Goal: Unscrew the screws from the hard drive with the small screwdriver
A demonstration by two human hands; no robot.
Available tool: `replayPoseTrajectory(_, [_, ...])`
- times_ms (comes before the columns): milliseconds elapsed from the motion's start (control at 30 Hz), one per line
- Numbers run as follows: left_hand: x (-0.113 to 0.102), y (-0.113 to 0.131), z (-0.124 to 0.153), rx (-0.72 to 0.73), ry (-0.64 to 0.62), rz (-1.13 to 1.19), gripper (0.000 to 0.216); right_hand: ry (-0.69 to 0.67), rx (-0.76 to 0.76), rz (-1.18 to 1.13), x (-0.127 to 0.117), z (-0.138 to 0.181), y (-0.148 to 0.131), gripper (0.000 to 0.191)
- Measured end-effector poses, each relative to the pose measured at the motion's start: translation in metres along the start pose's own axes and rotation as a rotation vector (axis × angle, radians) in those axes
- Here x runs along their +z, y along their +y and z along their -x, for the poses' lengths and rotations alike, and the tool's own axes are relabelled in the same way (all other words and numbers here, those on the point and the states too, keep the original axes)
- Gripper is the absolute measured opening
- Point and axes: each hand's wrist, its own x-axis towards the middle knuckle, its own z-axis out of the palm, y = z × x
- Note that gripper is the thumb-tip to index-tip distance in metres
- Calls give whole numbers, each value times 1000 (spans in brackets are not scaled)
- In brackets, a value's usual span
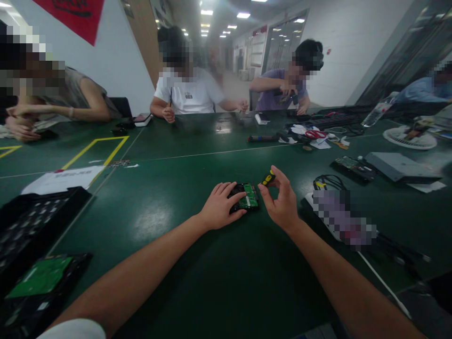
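Note:
On the green table in front of me lies a hard drive [250,197], its green circuit board facing up. My left hand [223,205] is spread over its left side, with the thumb along the near edge and the fingers across the top, gripping it against the table. Just to the right of the drive, my right hand [282,197] pinches a short black and yellow screwdriver [268,178] between thumb and fingers. The screwdriver is tilted and its shaft cannot be made out. Part of the drive is hidden under my left fingers.
A black tray [38,226] and another drive with a green board [42,278] lie at left. At right are a power strip [325,216] with cables, a further drive [353,168] and a grey box [402,167]. Several people sit across the table [169,174].

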Motion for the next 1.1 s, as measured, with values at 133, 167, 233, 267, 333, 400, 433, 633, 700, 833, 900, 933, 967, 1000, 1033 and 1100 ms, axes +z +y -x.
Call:
replayPoseTrajectory(133, [0, -1, 0, 1, -5, 7, 62, -73, 9, -50, -1, -2, -2, 69])
replayPoseTrajectory(167, [0, -1, 0, -1, -6, 6, 62, -87, 13, -72, -1, -3, -2, 69])
replayPoseTrajectory(233, [1, -1, 0, -3, -11, 4, 62, -89, 24, -102, 0, -3, -3, 71])
replayPoseTrajectory(267, [1, -1, 0, -3, -12, 3, 63, -80, 28, -103, 0, -3, -3, 71])
replayPoseTrajectory(333, [1, -1, 0, -2, -14, 0, 63, -48, 27, -78, 2, -2, -2, 71])
replayPoseTrajectory(400, [0, -1, 0, -2, -13, -5, 63, -12, 14, -36, 2, -1, -2, 70])
replayPoseTrajectory(433, [0, 0, 0, -2, -12, -8, 62, -1, 8, -21, 2, -1, -2, 70])
replayPoseTrajectory(633, [-1, 0, 0, 0, -6, 7, 62, -57, 7, -50, -1, -3, -3, 67])
replayPoseTrajectory(700, [-2, 1, 0, -4, -7, 12, 61, -40, 5, -37, -1, -3, -3, 66])
replayPoseTrajectory(833, [-3, 2, 0, -7, -8, 5, 61, 18, 5, 11, -1, -1, -2, 68])
replayPoseTrajectory(900, [-3, 2, 0, -7, -9, 6, 61, 3, 6, 2, -1, -2, -3, 68])
replayPoseTrajectory(933, [-3, 2, 0, -6, -10, 8, 61, -12, 6, -13, -1, -2, -3, 68])
replayPoseTrajectory(967, [-3, 2, 0, -6, -10, 10, 61, -27, 6, -35, -1, -2, -3, 68])
replayPoseTrajectory(1000, [-3, 2, 0, -5, -10, 12, 61, -38, 6, -60, -1, -3, -3, 67])
replayPoseTrajectory(1033, [-3, 2, 0, -4, -10, 11, 61, -42, 8, -83, -1, -3, -3, 67])
replayPoseTrajectory(1100, [-4, 2, 0, -3, -10, 9, 61, -24, 14, -93, 0, -2, -3, 67])
